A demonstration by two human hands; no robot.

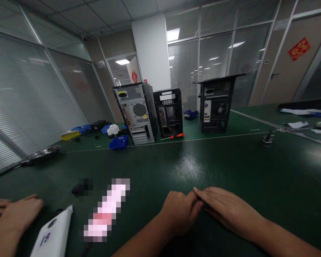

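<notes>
My left hand (180,212) rests on the green table (203,167) near its front edge, fingers curled into a loose fist, with nothing visible in it. My right hand (226,208) lies flat beside it, fingers stretched out and held together, their tips touching the left hand's knuckles. It holds nothing. Far across the table stand three computer cases with their backs toward me: a grey one (136,112), a black one (169,111) and another black one (216,105). A red-handled screwdriver (176,136) lies in front of the middle case.
Another person's hand (16,214) rests at the bottom left, next to a white tag marked 18 (53,233). Blue bins (119,142), a yellow tray (69,135) and a metal dish (42,153) sit at the left. Papers (299,125) lie at the far right.
</notes>
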